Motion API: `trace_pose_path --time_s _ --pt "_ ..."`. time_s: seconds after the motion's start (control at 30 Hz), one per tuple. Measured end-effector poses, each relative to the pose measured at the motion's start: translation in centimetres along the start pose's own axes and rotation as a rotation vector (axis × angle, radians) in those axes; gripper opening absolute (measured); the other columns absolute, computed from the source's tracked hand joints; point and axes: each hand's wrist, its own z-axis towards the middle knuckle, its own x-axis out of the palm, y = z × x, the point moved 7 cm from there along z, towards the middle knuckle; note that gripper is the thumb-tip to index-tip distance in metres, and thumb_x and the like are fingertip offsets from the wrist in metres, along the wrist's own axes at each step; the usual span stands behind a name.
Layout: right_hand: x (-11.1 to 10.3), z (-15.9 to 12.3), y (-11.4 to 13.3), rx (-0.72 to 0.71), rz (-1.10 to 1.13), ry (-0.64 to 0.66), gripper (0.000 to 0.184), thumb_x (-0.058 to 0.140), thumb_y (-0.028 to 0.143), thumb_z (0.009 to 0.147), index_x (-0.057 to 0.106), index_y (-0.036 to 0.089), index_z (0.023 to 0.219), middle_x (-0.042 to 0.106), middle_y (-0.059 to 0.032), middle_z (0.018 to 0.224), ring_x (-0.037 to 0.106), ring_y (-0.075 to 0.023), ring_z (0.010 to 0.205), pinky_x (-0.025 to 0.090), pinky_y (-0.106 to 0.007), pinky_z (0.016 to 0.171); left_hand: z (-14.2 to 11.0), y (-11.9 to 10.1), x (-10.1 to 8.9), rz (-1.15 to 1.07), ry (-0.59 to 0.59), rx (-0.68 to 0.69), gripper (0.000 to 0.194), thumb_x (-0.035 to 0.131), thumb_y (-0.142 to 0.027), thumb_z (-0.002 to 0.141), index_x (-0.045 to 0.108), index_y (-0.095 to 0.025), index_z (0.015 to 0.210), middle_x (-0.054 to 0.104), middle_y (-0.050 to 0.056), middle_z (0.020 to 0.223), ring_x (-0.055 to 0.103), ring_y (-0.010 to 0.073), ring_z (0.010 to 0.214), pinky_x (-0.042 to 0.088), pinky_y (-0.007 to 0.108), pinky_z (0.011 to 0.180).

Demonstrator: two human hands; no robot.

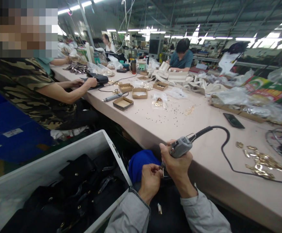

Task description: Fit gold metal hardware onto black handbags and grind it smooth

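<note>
- Electric screwdriver (181, 147): 4 o'clock from view centre; right hand (180, 165) fingers wrapped round its barrel. Probably rigid, moderately heavy — grip mid-body, clear of the cord (204, 131).
- Small metal piece (162, 172): 5 o'clock; left hand (150, 182) fingertips pinching it. Likely light, stiff, slippery — hold by edges.

A dark phone (233, 120) lies on the pale table (208, 119) (small cardboard trays (140, 96) sit farther along).

Factory workshop: strip lights (74, 7) under high roof (191, 14), long shared worktable (206, 155), corded hand tool (181, 147), heaped gold fittings (264, 161).
</note>
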Motion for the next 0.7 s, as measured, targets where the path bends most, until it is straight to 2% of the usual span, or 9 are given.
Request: trace_pose_path --time_s 0.17,0.3,0.4,0.5,0.57,0.63,0.7 --pt "-1.0 -0.6 -0.3 0.029 -0.068 -0.250 0.039 0.084 0.048 0.077 0.069 0.015 0.092 0.064 -0.0004 0.057 0.061 -0.0195 0.043 0.049 -0.029 0.039 -0.6 -0.5 -0.1 0.039 -0.036 -0.017 0.009 0.065 -0.015 0.072 0.073 -0.011 0.070 0.070 0.006 0.064 0.060 0.0160 0.058 0.041 0.026 0.056" --pt "-1.4 -0.7 0.1 0.077 0.016 -0.295 0.043 0.087 0.048 0.074 0.068 0.015 0.093 0.063 0.0004 0.055 0.058 -0.0176 0.040 0.049 -0.028 0.039 -0.9 -1.3 -0.2 0.004 -0.025 -0.003 0.009 0.066 -0.015 0.072 0.074 -0.011 0.072 0.071 0.006 0.066 0.062 0.0161 0.059 0.045 0.026 0.058" --pt "-2.6 0.6 1.6 0.088 0.135 -0.307 0.046 0.092 0.043 0.070 0.065 0.016 0.095 0.062 0.0033 0.055 0.056 -0.0147 0.040 0.051 -0.027 0.042 -1.2 -1.7 -0.3 -0.014 -0.015 0.028 0.011 0.067 -0.019 0.074 0.074 -0.011 0.077 0.072 0.006 0.069 0.063 0.0165 0.062 0.046 0.026 0.060" --pt "-5.1 3.2 3.3 0.067 0.212 -0.345 0.049 0.096 0.039 0.065 0.065 0.016 0.096 0.065 0.0026 0.061 0.055 -0.0125 0.041 0.049 -0.025 0.039 -1.4 -1.7 -0.5 0.000 -0.008 0.062 0.009 0.066 -0.018 0.075 0.073 -0.012 0.076 0.069 0.005 0.066 0.061 0.0153 0.060 0.044 0.025 0.058" --pt "-7.2 5.3 3.3 0.096 0.222 -0.338 0.049 0.097 0.038 0.062 0.065 0.016 0.092 0.064 0.0021 0.064 0.055 -0.0119 0.042 0.048 -0.024 0.037 -1.5 -1.6 -0.6 -0.010 -0.004 0.063 0.008 0.067 -0.018 0.075 0.072 -0.012 0.076 0.068 0.004 0.065 0.059 0.0143 0.059 0.043 0.025 0.057" --pt "-9.4 7.5 2.0 0.167 0.206 -0.331 0.049 0.098 0.036 0.058 0.063 0.015 0.085 0.062 0.0020 0.063 0.055 -0.0123 0.043 0.049 -0.024 0.036 -1.6 -1.6 -0.7 -0.024 0.001 0.068 0.010 0.068 -0.022 0.078 0.071 -0.012 0.076 0.067 0.003 0.065 0.059 0.0138 0.058 0.042 0.024 0.056" --pt "-11.7 9.5 -0.5 0.254 0.169 -0.345 0.047 0.097 0.034 0.057 0.060 0.015 0.080 0.061 0.0017 0.062 0.056 -0.0136 0.044 0.051 -0.026 0.036 -1.7 -1.8 -0.7 -0.032 0.014 0.082 0.018 0.069 -0.030 0.081 0.070 -0.013 0.073 0.066 0.003 0.062 0.058 0.0138 0.057 0.042 0.025 0.056"
